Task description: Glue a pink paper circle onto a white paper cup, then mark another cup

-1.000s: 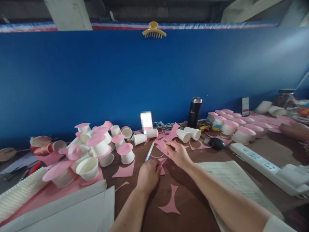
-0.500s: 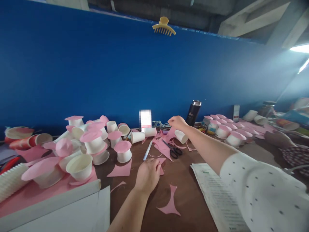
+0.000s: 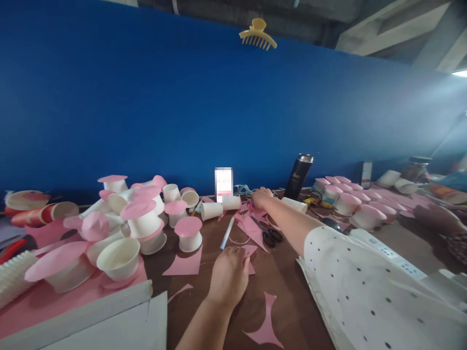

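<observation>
My left hand (image 3: 229, 272) rests low over the brown table, fingers curled onto a piece of pink paper (image 3: 251, 250) whose edge shows past them. Farther out, my right hand (image 3: 261, 198) reaches down among pink paper scraps (image 3: 251, 226), near the white cables; its fingertips are hidden. Between the hands lie black-handled scissors (image 3: 272, 237) and a white pen (image 3: 227, 233). A white paper cup (image 3: 295, 205) lies beyond my right forearm. Two more white cups (image 3: 211, 210) lie on their sides left of that hand. Close by stands a cup with a pink paper disc (image 3: 188, 227).
Piled at left are cups with pink discs (image 3: 138, 209). More disc-topped cups (image 3: 368, 216) stand at right, past a black thermos (image 3: 299, 176). A power strip (image 3: 386, 253) lies beside my right sleeve. Another person's arm (image 3: 434, 218) is at far right. A blue partition (image 3: 182, 97) stands behind.
My right hand has gone down to the pink scraps, its arm stretching farther forward. The cup beside it has shifted right. My left hand keeps its place on the paper.
</observation>
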Demonstrator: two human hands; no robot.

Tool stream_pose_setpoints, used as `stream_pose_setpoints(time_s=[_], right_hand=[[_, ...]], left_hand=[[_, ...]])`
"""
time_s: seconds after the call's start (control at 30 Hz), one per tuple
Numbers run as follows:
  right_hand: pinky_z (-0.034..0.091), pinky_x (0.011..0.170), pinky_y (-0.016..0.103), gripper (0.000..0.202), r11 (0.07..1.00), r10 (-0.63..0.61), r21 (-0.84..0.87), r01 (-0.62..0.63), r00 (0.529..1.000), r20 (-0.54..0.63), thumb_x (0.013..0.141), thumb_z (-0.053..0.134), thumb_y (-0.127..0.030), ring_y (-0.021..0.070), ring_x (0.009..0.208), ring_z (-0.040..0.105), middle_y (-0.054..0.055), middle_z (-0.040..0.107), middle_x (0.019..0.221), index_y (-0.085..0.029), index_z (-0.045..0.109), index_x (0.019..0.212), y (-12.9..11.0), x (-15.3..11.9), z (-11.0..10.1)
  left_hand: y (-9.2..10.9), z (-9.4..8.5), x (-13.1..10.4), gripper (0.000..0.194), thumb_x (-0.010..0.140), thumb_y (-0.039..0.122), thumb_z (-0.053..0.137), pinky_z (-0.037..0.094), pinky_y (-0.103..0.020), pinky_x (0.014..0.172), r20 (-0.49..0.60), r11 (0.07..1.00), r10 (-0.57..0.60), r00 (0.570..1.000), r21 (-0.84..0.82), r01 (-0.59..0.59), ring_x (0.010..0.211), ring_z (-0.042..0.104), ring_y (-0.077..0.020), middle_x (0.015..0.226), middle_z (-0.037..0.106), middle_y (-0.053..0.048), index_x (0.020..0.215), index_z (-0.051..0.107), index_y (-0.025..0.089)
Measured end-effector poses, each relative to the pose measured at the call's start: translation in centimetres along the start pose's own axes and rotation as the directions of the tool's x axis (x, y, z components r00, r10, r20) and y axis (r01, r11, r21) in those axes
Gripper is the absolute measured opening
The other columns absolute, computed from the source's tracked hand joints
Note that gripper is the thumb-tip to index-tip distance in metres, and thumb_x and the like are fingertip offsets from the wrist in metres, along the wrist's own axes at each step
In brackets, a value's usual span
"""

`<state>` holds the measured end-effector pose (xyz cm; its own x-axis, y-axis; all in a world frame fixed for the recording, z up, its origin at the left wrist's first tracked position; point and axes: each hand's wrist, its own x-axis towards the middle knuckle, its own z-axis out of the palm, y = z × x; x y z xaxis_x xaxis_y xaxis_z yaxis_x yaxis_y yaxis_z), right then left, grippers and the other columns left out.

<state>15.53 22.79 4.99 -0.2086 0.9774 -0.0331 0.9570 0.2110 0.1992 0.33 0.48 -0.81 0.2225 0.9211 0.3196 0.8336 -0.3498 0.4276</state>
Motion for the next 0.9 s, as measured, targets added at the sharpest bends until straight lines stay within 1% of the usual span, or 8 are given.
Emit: stream_pose_setpoints(time_s=[0.1,0.23,0.3,0.4,0.5,0.63,0.77,0.9], right_hand=[[0.049,0.088,0.044,0.034,0.999,-0.011,0.045,0.013,0.999,-0.053,0.089,0.056,-0.034,0.0217,0.104,0.057,0.009,0.056,0.12,-0.015,0.055,0.117,0.0,-0.4,0.1],[0.037,0.097,0.045,0.025,0.98,0.023,0.198,0.014,0.983,-0.181,0.082,0.063,-0.028,0.0293,0.116,0.049,0.015,0.059,0.117,-0.014,0.063,0.103,0.4,-1.4,-1.0],[0.035,0.095,0.042,0.022,0.95,0.078,0.312,0.004,0.965,-0.25,0.079,0.063,-0.029,0.0312,0.117,0.047,0.016,0.061,0.115,-0.016,0.064,0.098,0.7,-1.9,-2.0],[0.04,0.084,0.035,0.022,0.86,0.18,0.51,0.001,0.935,-0.306,0.078,0.061,-0.034,0.0267,0.104,0.054,0.012,0.064,0.108,-0.018,0.064,0.092,1.4,-2.4,-3.7],[0.043,0.072,0.029,0.022,0.701,0.256,0.712,0.041,0.918,-0.304,0.075,0.063,-0.036,0.0198,0.085,0.06,0.008,0.067,0.093,-0.017,0.062,0.087,2.1,-3.5,-5.1],[0.047,0.064,0.024,0.02,0.381,0.279,0.917,0.117,0.931,-0.234,0.077,0.061,-0.033,0.014,0.072,0.061,0.006,0.068,0.085,-0.016,0.061,0.086,2.5,-6.7,-6.0],[0.05,0.055,0.023,0.017,0.051,0.229,0.995,0.083,0.969,-0.092,0.079,0.061,-0.032,0.0113,0.058,0.059,0.004,0.065,0.071,-0.015,0.06,0.081,2.2,-10.9,-5.3],[0.045,0.043,0.019,0.019,-0.192,0.213,0.981,-0.007,0.976,0.048,0.077,0.065,-0.033,0.0077,0.046,0.051,0.0,0.058,0.06,-0.015,0.059,0.077,2.5,-13.6,-3.7]], left_hand=[[0.0,0.0,0.0,0.015,0.088,0.02,0.047,0.04,-0.029,0.071,0.002,1.0,-0.004,1.0,0.005,0.004,0.082,0.058,-0.0188,0.083,0.065,-0.004,0.08,0.06,0.019],[0.0,0.1,0.0,0.016,0.088,0.019,0.046,0.041,-0.029,0.073,-0.001,1.0,0.011,1.0,-0.003,-0.011,0.082,0.058,-0.0189,0.083,0.065,-0.005,0.08,0.06,0.018],[0.0,0.1,0.0,0.015,0.088,0.018,0.047,0.041,-0.029,0.073,-0.008,1.0,0.015,1.0,-0.014,-0.015,0.082,0.058,-0.0185,0.083,0.065,-0.005,0.081,0.06,0.019],[0.0,0.0,0.0,0.015,0.087,0.017,0.047,0.04,-0.028,0.073,-0.012,1.0,0.007,1.0,-0.019,-0.007,0.082,0.059,-0.0177,0.084,0.065,-0.004,0.08,0.06,0.019],[0.0,0.0,0.0,0.015,0.087,0.016,0.047,0.04,-0.028,0.072,-0.023,1.0,0.009,1.0,-0.021,-0.009,0.081,0.058,-0.0173,0.083,0.064,-0.003,0.078,0.059,0.019],[0.0,0.0,-0.2,0.018,0.087,0.016,0.045,0.04,-0.028,0.071,-0.043,0.999,0.03,0.999,-0.008,-0.031,0.078,0.058,-0.0176,0.079,0.063,-0.003,0.077,0.059,0.02],[0.0,0.0,-0.3,0.02,0.088,0.016,0.043,0.04,-0.028,0.073,-0.058,0.998,0.052,0.997,-0.019,-0.053,0.079,0.058,-0.0177,0.08,0.064,-0.004,0.078,0.06,0.02],[-0.1,0.0,-0.3,0.021,0.088,0.018,0.043,0.04,-0.027,0.072,-0.052,0.998,0.05,0.997,-0.03,-0.051,0.077,0.059,-0.0172,0.078,0.064,-0.004,0.076,0.06,0.02]])
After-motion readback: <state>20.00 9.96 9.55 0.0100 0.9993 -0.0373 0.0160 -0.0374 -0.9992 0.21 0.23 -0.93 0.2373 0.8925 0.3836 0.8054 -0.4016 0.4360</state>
